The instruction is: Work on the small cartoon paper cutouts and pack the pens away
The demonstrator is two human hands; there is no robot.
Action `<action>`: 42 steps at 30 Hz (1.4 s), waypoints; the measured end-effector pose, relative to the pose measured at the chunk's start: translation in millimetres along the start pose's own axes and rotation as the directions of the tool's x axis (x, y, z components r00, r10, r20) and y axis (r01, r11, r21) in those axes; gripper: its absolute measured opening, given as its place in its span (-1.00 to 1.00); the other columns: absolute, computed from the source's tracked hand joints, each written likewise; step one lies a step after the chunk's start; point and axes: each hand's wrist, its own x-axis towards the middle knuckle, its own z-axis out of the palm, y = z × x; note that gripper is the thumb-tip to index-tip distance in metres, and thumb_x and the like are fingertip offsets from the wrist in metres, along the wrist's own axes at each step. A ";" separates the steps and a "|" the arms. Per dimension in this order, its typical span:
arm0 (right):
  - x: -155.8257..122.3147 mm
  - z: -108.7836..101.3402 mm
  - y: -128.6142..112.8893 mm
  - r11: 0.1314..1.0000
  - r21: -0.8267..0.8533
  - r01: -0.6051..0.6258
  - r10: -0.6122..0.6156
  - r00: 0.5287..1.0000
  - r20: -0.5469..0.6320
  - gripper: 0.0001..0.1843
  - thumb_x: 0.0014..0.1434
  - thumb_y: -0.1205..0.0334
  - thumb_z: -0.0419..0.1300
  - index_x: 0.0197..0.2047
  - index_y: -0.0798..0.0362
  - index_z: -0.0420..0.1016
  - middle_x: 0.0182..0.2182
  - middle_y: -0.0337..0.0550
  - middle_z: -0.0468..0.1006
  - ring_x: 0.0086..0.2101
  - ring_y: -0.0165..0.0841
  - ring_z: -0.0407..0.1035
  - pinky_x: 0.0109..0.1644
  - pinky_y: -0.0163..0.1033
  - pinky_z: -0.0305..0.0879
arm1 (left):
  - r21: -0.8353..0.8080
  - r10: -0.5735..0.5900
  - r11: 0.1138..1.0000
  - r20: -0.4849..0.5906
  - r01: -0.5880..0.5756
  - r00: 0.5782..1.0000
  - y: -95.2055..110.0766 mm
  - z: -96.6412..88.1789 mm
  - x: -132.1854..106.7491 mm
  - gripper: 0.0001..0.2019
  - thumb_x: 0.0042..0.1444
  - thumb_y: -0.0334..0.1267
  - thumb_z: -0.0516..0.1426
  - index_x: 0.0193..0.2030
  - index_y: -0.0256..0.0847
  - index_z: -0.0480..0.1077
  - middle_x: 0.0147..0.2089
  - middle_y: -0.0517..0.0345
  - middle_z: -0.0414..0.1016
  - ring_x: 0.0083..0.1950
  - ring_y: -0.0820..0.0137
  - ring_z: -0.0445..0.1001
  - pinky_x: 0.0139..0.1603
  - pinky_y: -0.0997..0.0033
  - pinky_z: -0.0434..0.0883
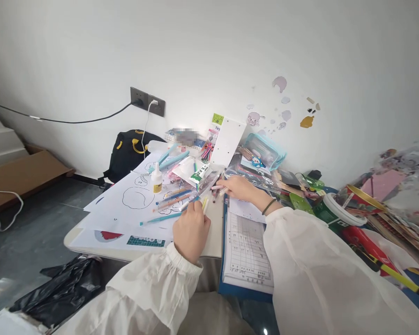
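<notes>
The left hand (191, 230), near the front edge of the desk (215, 236), is curled shut around a bundle of pens (203, 204). The right hand (240, 187), toward the right edge, pinches a single pen (217, 188). These pens are probably light, stiff and smooth, and roll easily; grip mid-barrel. Loose pens (172, 197) lie on paper sheets (125, 209).

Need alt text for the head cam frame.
Left hand grips a few pens over a cluttered table; right hand reaches toward loose markers beside drawing sheets, a glue bottle and a printed form.
</notes>
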 end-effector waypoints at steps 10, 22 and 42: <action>26.2 1.1 5.1 0.996 0.008 0.085 -0.085 0.988 0.129 -0.79 0.03 0.47 0.12 -0.26 0.10 0.49 -0.41 -0.03 0.58 -0.39 -0.29 0.39 -0.31 -0.28 0.10 | -0.071 -0.048 0.996 0.054 0.052 0.997 -1.2 -6.3 0.3 -0.84 0.18 -0.38 -0.03 -0.13 -0.23 0.30 -0.09 0.03 0.47 -0.28 0.28 0.53 -0.46 0.37 0.27; 12.1 -4.1 -1.5 0.989 0.013 0.149 -0.149 0.989 0.007 -0.80 0.22 0.43 0.00 -0.15 0.13 0.40 -0.25 -0.02 0.51 -0.24 -0.30 0.37 -0.12 -0.21 0.22 | -0.343 0.032 0.935 -0.176 -0.092 0.984 -14.9 4.7 3.3 -0.86 0.12 -0.43 -0.01 -0.19 -0.21 0.27 -0.12 -0.03 0.49 -0.15 0.21 0.52 -0.24 0.30 0.39; -108.8 -54.8 -88.1 0.553 0.819 -0.151 0.662 0.677 -0.322 -0.73 0.03 0.08 0.28 -0.21 -0.01 0.42 -0.49 -0.28 0.32 -0.52 -0.43 0.18 -0.44 -0.30 0.16 | -0.656 0.411 0.709 0.086 -0.259 0.908 13.7 -64.8 23.1 -0.83 0.06 -0.13 0.07 -0.31 -0.18 0.32 -0.27 0.11 0.49 -0.32 0.35 0.44 -0.36 0.39 0.35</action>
